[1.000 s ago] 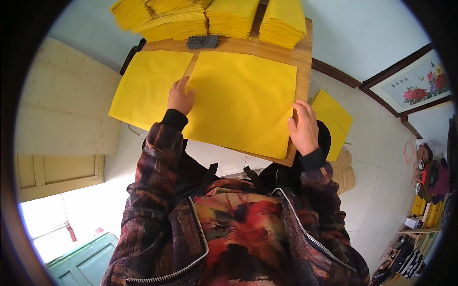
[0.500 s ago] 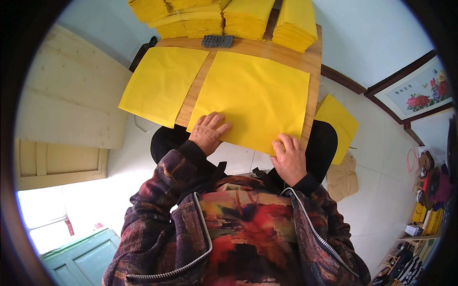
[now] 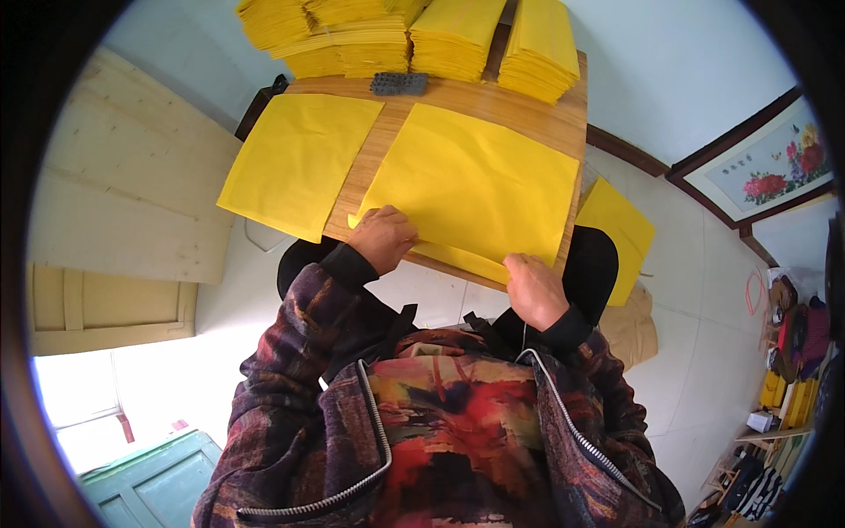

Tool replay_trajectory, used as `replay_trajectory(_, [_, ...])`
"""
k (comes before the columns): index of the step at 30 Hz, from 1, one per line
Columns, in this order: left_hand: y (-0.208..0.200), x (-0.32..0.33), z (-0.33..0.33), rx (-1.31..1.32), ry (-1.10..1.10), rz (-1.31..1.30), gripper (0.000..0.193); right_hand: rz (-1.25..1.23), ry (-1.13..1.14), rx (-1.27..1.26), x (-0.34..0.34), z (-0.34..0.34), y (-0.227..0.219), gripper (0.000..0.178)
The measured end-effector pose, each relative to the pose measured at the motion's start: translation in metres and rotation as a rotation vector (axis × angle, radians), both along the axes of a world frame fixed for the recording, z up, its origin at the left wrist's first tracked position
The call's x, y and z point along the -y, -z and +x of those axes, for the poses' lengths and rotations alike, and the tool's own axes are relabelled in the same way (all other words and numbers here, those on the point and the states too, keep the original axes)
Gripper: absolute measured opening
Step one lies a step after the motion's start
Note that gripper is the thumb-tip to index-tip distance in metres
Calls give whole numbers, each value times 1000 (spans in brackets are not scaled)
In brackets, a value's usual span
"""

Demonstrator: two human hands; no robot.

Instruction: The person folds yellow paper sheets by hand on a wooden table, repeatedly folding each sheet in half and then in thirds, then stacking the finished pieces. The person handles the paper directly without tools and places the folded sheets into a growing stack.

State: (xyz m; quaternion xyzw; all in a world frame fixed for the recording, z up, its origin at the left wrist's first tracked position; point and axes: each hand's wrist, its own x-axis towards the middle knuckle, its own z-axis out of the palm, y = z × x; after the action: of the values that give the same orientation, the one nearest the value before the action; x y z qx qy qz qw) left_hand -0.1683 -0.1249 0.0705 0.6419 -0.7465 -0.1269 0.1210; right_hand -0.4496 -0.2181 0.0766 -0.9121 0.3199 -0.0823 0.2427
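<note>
Homelike room with framed floral picture

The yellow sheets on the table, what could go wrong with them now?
Maybe two things. The right sheet has its near edge turned up at the left hand and right hand, so if one pulls more, the fold could come out crooked or creased. The left sheet seems to stick out past the near edge of the table, so a bump might slide it to the floor.
</note>
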Motion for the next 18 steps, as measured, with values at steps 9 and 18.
replay_trajectory(9, [0,6,-33,130,-2,63,43,216,-4,11,21,-5,-1,16])
replay_trajectory(18, [-12,35,-25,82,173,407,41,-107,-117,-99,-13,17,-16,42])
